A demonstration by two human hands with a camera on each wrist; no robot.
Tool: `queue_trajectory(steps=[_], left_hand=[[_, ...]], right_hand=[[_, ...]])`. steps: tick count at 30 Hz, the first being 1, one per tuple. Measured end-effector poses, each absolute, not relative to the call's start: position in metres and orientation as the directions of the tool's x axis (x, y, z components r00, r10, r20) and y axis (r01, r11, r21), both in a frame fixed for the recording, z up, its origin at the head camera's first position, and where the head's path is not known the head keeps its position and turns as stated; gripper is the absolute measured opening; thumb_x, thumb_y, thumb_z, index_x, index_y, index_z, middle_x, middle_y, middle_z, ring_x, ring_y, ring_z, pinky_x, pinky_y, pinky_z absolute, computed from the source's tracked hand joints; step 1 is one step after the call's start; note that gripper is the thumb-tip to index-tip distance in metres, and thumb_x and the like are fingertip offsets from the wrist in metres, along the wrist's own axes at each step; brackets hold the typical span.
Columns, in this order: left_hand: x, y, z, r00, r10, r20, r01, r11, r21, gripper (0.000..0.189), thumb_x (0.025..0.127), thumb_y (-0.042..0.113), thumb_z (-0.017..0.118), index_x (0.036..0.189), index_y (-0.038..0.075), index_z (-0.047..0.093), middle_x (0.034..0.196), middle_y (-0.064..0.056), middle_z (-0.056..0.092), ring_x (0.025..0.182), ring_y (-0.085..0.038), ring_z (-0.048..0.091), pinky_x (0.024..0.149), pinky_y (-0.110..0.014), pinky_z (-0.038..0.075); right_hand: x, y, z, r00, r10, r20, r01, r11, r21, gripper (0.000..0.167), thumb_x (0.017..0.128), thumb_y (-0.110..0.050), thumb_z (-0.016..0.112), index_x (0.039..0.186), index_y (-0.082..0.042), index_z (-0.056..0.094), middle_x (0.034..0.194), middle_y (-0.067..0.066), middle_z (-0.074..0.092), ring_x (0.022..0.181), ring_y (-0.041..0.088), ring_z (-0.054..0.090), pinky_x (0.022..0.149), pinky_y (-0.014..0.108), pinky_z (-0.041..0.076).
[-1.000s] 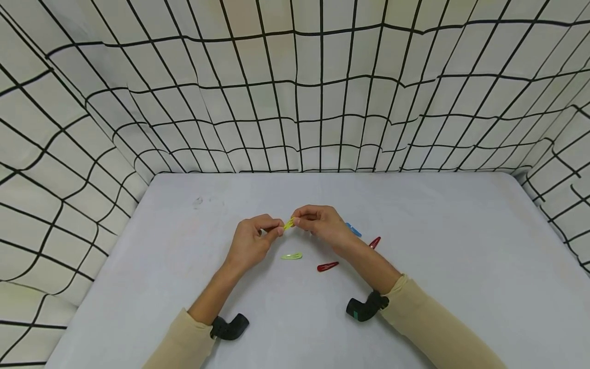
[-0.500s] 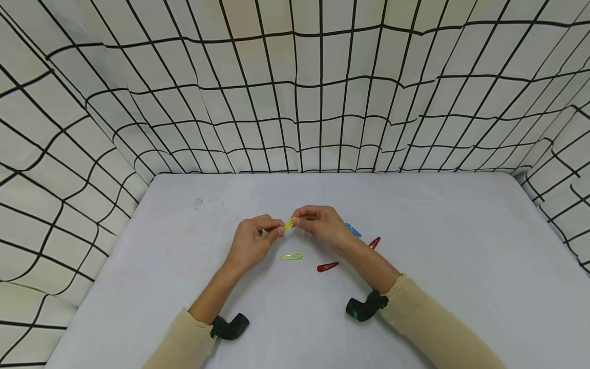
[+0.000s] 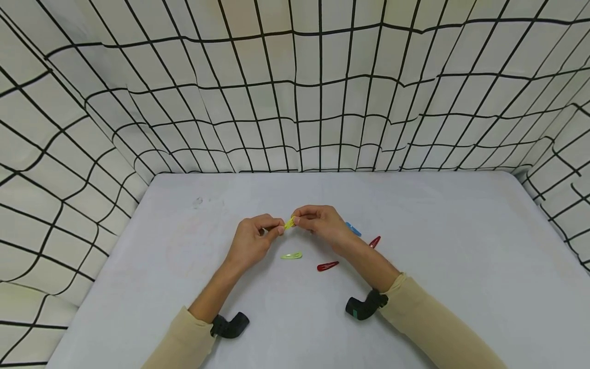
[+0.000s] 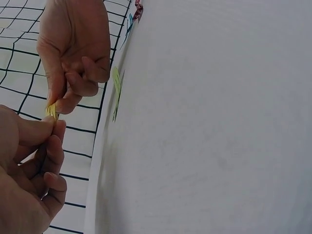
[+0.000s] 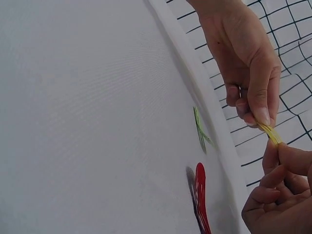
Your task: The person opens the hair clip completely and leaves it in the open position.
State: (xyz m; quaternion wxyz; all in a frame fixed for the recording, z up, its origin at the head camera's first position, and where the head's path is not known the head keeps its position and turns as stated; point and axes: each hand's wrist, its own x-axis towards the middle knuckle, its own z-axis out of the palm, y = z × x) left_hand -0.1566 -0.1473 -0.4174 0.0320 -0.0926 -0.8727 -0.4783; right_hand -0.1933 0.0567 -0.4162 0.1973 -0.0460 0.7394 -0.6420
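Observation:
Between both hands, above the table, is a yellow hair clip point(image 3: 289, 223). My left hand point(image 3: 251, 241) pinches one end of it between thumb and forefinger. The other end is pinched by the thumb and fingers of my right hand point(image 3: 324, 225). In the right wrist view the yellow clip point(image 5: 269, 132) shows as a short ridged strip, its ends covered by fingertips. On the table below lies a light green hair clip point(image 3: 291, 255). Right of that is a red hair clip point(image 3: 328, 266). A second red clip point(image 3: 375, 242) is partly behind my right forearm.
A blue hair clip point(image 3: 353, 229) lies beyond the right wrist, partly hidden by it. The white table point(image 3: 442, 246) is bordered by white walls with black netting point(image 3: 321, 102) at the back and sides. Black camera mounts point(image 3: 230, 325) stick out from both wrists.

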Motion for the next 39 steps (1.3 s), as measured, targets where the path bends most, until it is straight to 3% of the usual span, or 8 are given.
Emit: queue_trajectory(steps=[7, 14, 18, 25, 33, 39], left_hand=[[-0.158, -0.148, -0.418, -0.983, 0.124, 0.136, 0.182, 0.543, 0.820, 0.010, 0.093, 0.010, 0.077, 0.101, 0.009, 0.083, 0.093, -0.005, 0.079, 0.082, -0.013, 0.060, 0.077, -0.027, 0.045], [-0.158, -0.148, -0.417, -0.990, 0.109, 0.095, 0.139, 0.548, 0.825, 0.013, 0.096, 0.011, 0.074, 0.107, 0.009, 0.081, 0.095, -0.006, 0.079, 0.084, -0.012, 0.062, 0.076, -0.024, 0.049], [-0.158, -0.148, -0.415, -0.992, 0.095, 0.080, 0.119, 0.541, 0.833, 0.016, 0.098, 0.016, 0.073, 0.111, 0.010, 0.080, 0.096, -0.006, 0.079, 0.088, -0.013, 0.064, 0.075, -0.024, 0.050], [-0.158, -0.152, -0.416, -0.995, 0.074, 0.059, 0.091, 0.554, 0.827, 0.019, 0.100, 0.021, 0.072, 0.115, 0.012, 0.079, 0.102, -0.006, 0.079, 0.093, -0.016, 0.065, 0.075, -0.024, 0.049], [-0.159, -0.157, -0.416, -0.996, 0.086, 0.034, 0.075, 0.530, 0.844, 0.020, 0.100, 0.020, 0.071, 0.114, 0.009, 0.078, 0.101, -0.011, 0.079, 0.086, -0.018, 0.065, 0.065, -0.022, 0.048], [-0.160, -0.158, -0.417, -0.995, 0.092, 0.028, 0.072, 0.524, 0.849, 0.020, 0.100, 0.021, 0.070, 0.115, 0.010, 0.077, 0.101, -0.011, 0.079, 0.086, -0.016, 0.066, 0.066, -0.023, 0.048]], right_hand=[[-0.193, 0.056, -0.416, -0.923, -0.309, -0.228, 0.183, 0.169, -0.969, 0.016, 0.100, -0.016, 0.070, 0.112, -0.007, 0.075, 0.088, -0.005, 0.066, 0.081, 0.014, 0.049, 0.070, 0.026, 0.039], [-0.192, 0.057, -0.416, -0.935, -0.305, -0.183, 0.142, 0.151, -0.978, 0.020, 0.098, -0.014, 0.072, 0.117, -0.010, 0.074, 0.098, 0.010, 0.074, 0.079, 0.017, 0.053, 0.067, 0.025, 0.041], [-0.192, 0.057, -0.416, -0.942, -0.301, -0.149, 0.103, 0.163, -0.981, 0.021, 0.097, -0.012, 0.074, 0.118, -0.009, 0.074, 0.100, 0.011, 0.075, 0.080, 0.018, 0.056, 0.066, 0.025, 0.042], [-0.191, 0.054, -0.417, -0.953, -0.299, -0.056, -0.037, 0.295, -0.955, 0.022, 0.091, -0.008, 0.079, 0.113, -0.012, 0.077, 0.103, 0.006, 0.075, 0.082, 0.014, 0.064, 0.068, 0.022, 0.049], [-0.189, 0.048, -0.416, -0.949, -0.314, 0.043, -0.186, 0.443, -0.877, 0.020, 0.089, -0.009, 0.082, 0.109, -0.013, 0.077, 0.095, 0.005, 0.072, 0.083, 0.015, 0.062, 0.069, 0.022, 0.049], [-0.188, 0.045, -0.416, -0.944, -0.321, 0.073, -0.238, 0.514, -0.824, 0.018, 0.089, -0.011, 0.082, 0.106, -0.013, 0.077, 0.095, 0.003, 0.072, 0.084, 0.013, 0.063, 0.072, 0.022, 0.049]])
